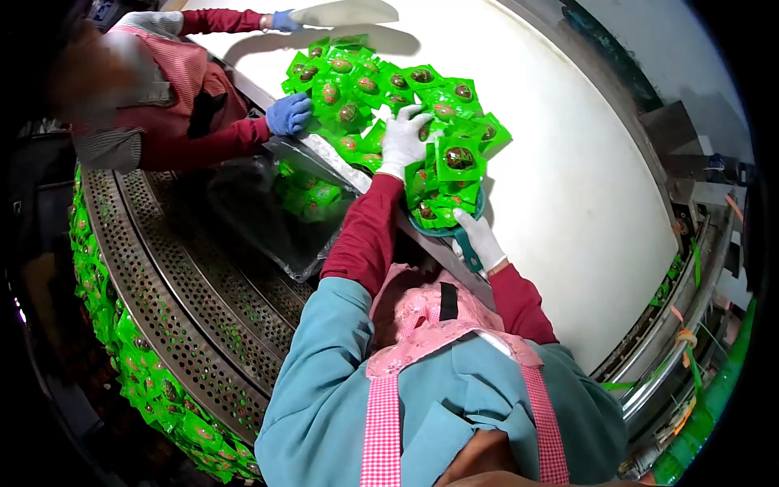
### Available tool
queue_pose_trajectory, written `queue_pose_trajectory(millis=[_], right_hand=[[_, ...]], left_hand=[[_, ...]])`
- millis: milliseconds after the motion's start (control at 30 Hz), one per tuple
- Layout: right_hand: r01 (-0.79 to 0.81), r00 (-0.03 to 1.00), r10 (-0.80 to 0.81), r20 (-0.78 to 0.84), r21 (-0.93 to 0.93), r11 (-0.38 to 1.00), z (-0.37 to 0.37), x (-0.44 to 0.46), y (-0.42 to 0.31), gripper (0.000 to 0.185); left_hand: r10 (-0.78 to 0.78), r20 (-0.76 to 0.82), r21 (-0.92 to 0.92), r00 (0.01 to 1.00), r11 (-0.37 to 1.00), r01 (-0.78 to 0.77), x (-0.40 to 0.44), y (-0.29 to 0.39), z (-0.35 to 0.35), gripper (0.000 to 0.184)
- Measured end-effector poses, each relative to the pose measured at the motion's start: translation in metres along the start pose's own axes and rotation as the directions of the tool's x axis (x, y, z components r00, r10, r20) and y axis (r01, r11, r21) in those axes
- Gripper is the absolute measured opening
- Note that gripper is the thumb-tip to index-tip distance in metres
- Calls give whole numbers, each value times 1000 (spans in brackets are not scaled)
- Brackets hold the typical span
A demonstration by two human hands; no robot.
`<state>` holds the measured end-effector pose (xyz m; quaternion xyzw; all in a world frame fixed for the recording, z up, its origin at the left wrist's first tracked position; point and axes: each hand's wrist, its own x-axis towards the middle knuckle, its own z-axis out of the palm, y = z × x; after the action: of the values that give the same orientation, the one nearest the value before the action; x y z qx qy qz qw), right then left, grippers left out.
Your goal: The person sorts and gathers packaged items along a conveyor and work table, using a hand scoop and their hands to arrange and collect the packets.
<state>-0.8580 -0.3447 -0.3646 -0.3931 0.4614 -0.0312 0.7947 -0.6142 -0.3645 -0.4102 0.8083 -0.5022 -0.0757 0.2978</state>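
Observation:
My left hand point(403, 142), in a white glove, lies with its fingers spread on a pile of small green packets point(341, 81). My right hand point(480, 239), also gloved in white, is closed around the dark green handle point(467, 250) of a round teal container point(479, 204). Several green packets point(445, 183) fill the container, and one packet point(458, 158) with a dark oval in its middle lies on top. Most of the container's rim is hidden under them. The pile runs from the container to the far left of the white table point(560, 178).
At left, a co-worker's blue-gloved hand point(289, 114) rests at the table edge; the other point(286, 20) is by a pale flat board point(345, 12). A clear plastic bag point(284, 219) holds packets below the edge. A perforated metal rail point(170, 325) curves past more packets point(162, 398).

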Motion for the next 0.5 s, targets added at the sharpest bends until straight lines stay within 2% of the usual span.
queue_pose_trajectory(millis=[67,200,267,333,400,433,467,500], right_hand=[[18,999,-19,-33,-7,1000,-4,-12,1,33],[113,992,-114,-57,-20,993,-23,-39,2,36],[94,992,-97,-78,-42,995,-34,-44,6,38],[77,995,-78,-65,-23,997,-42,-43,17,38],[-53,993,48,-104,-39,998,-53,-46,26,34],[-28,993,33,-116,52,998,-47,-52,31,29],[-42,997,48,-59,103,994,-56,-49,47,26],[-26,998,30,-60,62,998,-59,-53,45,26]], left_hand=[[177,-85,-16,980,984,-179,-2,6,2,41],[229,-135,-11,964,973,-232,-3,46,-6,42],[272,-164,29,948,962,-271,-6,59,-7,41],[185,-90,-62,979,980,-191,-15,68,-3,41],[127,0,-51,992,991,-127,-31,57,26,42],[106,47,-27,993,994,-104,-42,48,41,42],[80,100,-3,992,997,-80,-52,39,55,43],[20,28,-70,999,997,-18,-55,36,62,45]])
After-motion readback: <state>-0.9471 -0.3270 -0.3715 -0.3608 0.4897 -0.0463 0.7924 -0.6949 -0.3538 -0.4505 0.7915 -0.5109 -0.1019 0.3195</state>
